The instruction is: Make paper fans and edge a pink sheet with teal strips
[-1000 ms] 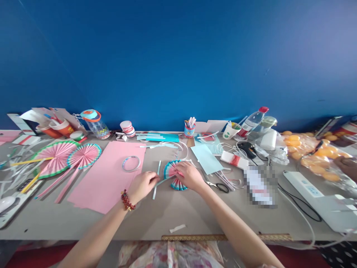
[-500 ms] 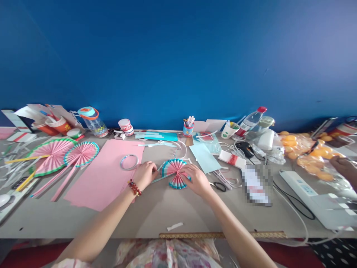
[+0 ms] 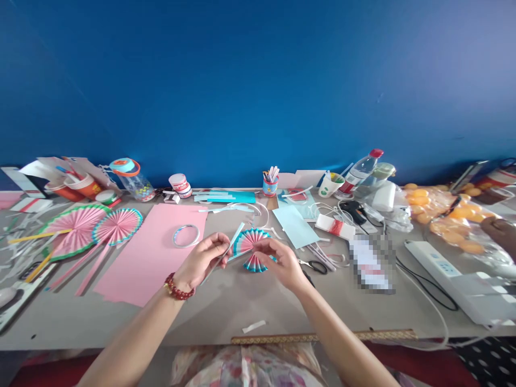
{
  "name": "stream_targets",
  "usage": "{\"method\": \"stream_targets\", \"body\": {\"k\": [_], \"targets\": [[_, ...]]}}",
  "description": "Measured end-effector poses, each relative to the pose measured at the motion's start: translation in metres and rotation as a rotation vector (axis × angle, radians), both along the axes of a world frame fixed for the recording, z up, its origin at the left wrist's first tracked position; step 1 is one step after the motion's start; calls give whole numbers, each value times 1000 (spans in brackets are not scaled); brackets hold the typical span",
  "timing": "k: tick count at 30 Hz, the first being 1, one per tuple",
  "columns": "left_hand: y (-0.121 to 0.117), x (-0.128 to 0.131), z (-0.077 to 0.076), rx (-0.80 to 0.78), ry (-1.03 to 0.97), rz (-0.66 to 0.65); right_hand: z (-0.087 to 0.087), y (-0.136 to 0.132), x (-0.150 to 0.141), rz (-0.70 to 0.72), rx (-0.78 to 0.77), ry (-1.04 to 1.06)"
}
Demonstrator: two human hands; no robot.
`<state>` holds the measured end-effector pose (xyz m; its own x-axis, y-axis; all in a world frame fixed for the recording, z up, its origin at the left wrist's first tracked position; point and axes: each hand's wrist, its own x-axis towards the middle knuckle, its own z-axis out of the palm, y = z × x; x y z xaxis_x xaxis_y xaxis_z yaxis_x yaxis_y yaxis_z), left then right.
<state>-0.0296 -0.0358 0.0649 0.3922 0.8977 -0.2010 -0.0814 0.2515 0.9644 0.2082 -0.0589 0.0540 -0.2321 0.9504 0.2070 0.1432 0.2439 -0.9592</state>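
fan (image 3: 245, 244) of pink pleats with a blue rim lies on the table (image 3: 226, 312) in front of the person, between the two hands. the right hand (image 3: 280, 260) has its fingers narrow and curled over the fan's middle and right side, seemingly to steady the folds; whether it pinches the paper, i cannot tell. the left hand (image 3: 205, 260) holds a pale strip (image 3: 237, 235) between thumb and fingers just beside the fan, probably by its middle so that both ends stay free. that strip slants, its upper end pointing away from the person and to the right, its lower end back toward the left forearm. a second strip (image 3: 239, 255) runs from near the left fingers toward the fan's middle; whether it is fixed there is hidden.

the fan is nearly round, so its long axis is weak: one larger lobe opens away from the person, a smaller one toward the person, with a gap facing left. scissors (image 3: 319, 267) lie to the right, likely within easy reach, and pink paper (image 3: 149, 269) lies to the left.
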Motion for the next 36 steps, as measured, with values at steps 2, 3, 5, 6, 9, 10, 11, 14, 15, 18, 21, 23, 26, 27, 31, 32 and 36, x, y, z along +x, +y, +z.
{"method": "stream_targets", "body": {"k": [2,3,5,6,9,10,11,14,15,18,21,23,26,27,31,32,36], "targets": [[-8,8,3,-184,-154,-65,4,-2,-10,59,-177,233],[-12,12,4,-254,-206,-94,6,-2,-15,88,-243,321],[-18,18,5,-336,-271,-145,6,-3,-21,128,-326,424],[-21,20,6,-341,-283,-161,6,-4,-22,134,-346,453],[-26,21,9,-252,-244,-212,0,-7,-21,107,-352,509],[-27,20,9,-212,-205,-238,-2,-8,-19,90,-337,521],[-28,17,9,-178,-153,-264,-5,-10,-17,71,-317,532],[-27,7,5,-77,60,-275,-10,-16,-8,33,-221,526],[-25,3,3,-21,140,-244,-10,-18,-5,32,-174,501],[-22,-7,1,256,354,-144,-11,-23,6,123,-18,367],[-21,-10,4,578,475,-128,-13,-24,14,256,-19,320],[-21,-9,7,773,511,-153,-15,-25,15,279,-172,386],[-21,-7,7,1025,555,-187,-17,-26,10,296,-421,416],[-20,-6,6,1090,567,-183,-17,-27,6,314,-474,390],[-20,-3,-3,1261,553,-102,-17,-34,-8,344,-605,354],[-20,-2,-4,1277,546,-84,-17,-35,-11,345,-621,367],[-26,4,-8,1067,543,197,-18,-41,-22,277,-601,378]]}}
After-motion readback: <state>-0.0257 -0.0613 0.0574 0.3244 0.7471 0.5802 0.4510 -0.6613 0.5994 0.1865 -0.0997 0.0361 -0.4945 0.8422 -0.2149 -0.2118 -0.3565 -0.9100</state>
